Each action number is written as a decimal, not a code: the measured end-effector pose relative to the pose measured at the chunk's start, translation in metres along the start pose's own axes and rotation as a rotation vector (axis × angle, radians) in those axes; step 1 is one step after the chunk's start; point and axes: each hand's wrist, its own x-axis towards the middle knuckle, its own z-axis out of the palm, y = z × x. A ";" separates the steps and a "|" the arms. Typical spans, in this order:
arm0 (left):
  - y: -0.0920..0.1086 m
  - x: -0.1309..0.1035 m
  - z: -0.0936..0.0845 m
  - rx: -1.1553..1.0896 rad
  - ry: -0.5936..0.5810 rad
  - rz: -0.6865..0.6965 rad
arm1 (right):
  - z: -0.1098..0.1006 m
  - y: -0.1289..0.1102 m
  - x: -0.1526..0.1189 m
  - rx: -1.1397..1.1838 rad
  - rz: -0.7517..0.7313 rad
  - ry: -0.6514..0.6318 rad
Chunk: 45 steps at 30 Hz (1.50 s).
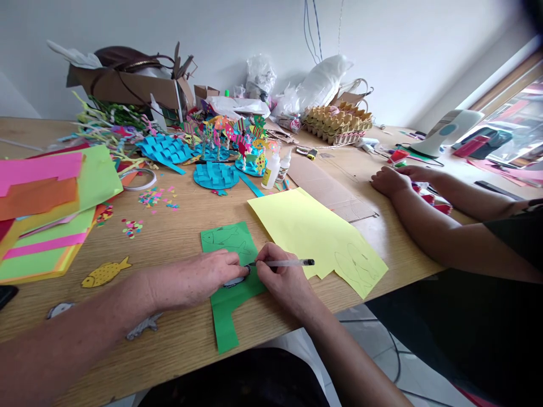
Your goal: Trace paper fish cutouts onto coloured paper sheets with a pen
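My right hand [280, 277] is closed round a pen [292, 262] with a clear barrel, its tip down at the green paper [229, 322]. Fingers together, my left hand [203, 274] presses a small grey paper cutout [234, 281] flat on that paper, just left of the pen tip; most of the cutout is hidden under the fingers. A fish outline [227, 239] is drawn on the upper part of the green paper. To the left lie a yellow fish cutout [106, 272] and a grey fish cutout [144, 327], the latter partly behind my forearm.
Yellow paper [305, 226] with pencil drawings lies to the right. Coloured paper sheets [42, 192] are stacked left. Behind stand glue bottles [271, 170], blue woven paper pieces [216, 176] and egg trays [337, 121]. Another person's hands [392, 180] work at the right.
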 end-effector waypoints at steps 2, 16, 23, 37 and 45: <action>-0.001 0.000 0.001 -0.011 0.001 0.001 | 0.000 -0.001 0.001 0.003 0.003 -0.002; -0.001 -0.002 0.002 -0.035 -0.017 -0.020 | 0.001 -0.003 0.003 0.040 0.035 -0.031; -0.004 -0.003 0.007 -0.025 0.005 0.000 | 0.001 -0.003 0.005 0.077 0.057 -0.080; -0.001 -0.010 0.014 -0.072 0.135 -0.003 | 0.001 -0.003 0.006 0.091 0.032 -0.139; -0.004 -0.018 0.027 -0.095 0.185 0.013 | 0.002 -0.003 0.005 0.048 -0.011 -0.113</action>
